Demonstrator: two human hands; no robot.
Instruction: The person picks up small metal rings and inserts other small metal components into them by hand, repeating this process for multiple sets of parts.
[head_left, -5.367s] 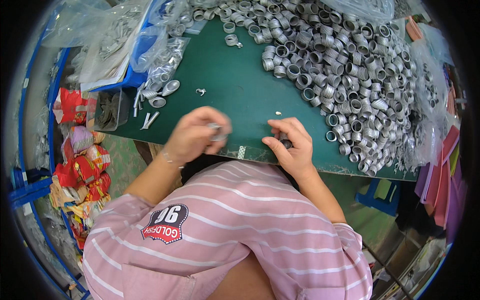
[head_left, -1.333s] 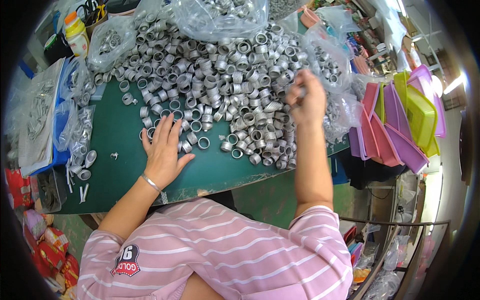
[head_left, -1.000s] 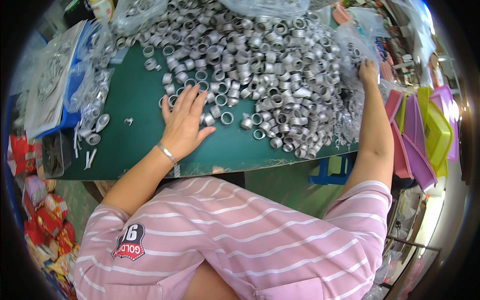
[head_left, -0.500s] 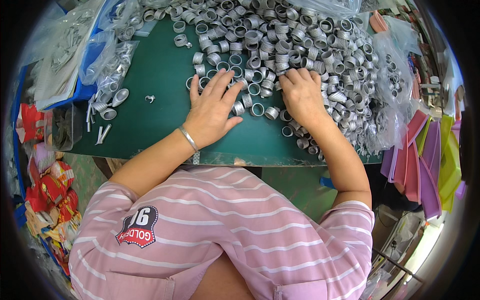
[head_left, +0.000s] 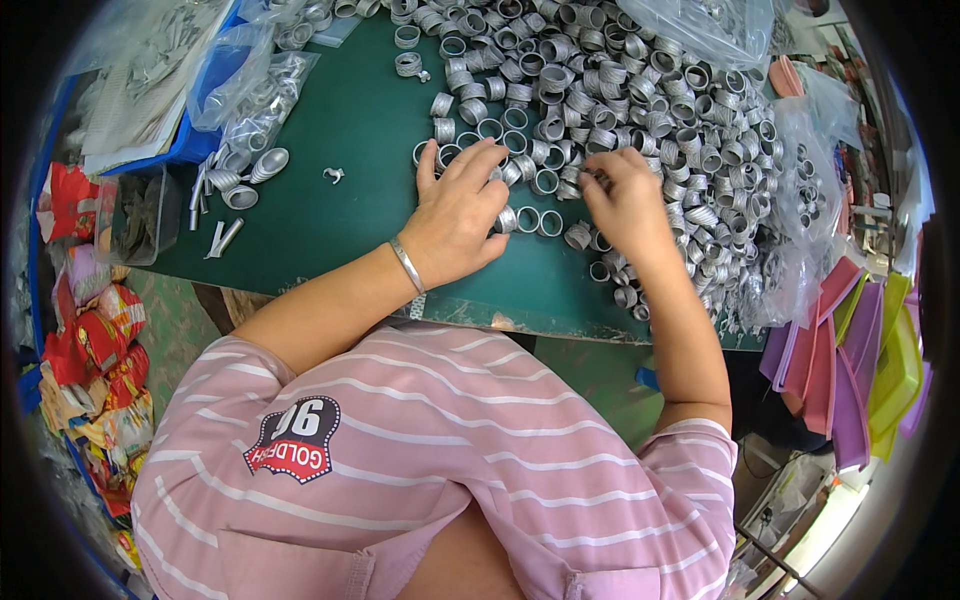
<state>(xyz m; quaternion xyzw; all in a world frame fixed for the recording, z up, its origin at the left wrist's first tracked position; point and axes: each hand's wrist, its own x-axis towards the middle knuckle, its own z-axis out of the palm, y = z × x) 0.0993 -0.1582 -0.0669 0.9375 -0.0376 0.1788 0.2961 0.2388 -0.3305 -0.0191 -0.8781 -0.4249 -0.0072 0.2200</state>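
Silver metal rings [head_left: 600, 85] with ridged outer walls are heaped over the middle and right of the green table [head_left: 370, 130]. My left hand [head_left: 455, 215], with a bangle at the wrist, lies at the heap's left edge. Its fingers are somewhat apart and rest on several rings, partly hiding them. My right hand [head_left: 630, 205] is curled at the heap's near side, thumb and fingers pinched round a ring [head_left: 601, 181] that shows only in part. Between the hands, two rings [head_left: 538, 221] stand side by side with their round openings upward.
A clear bag of oval metal parts [head_left: 268, 110] lies at the left, by a blue tray [head_left: 185, 145] with papers. A small twisted metal piece [head_left: 333, 175] sits alone on the table. Plastic bags [head_left: 800, 215] border the heap on the right. Coloured plastic bins [head_left: 850, 350] hang beyond the edge.
My right fingers have curled into a pinch and lifted slightly. Another ring now stands beside the one between my hands. The whole view has shifted a little, the table contents appearing further right.
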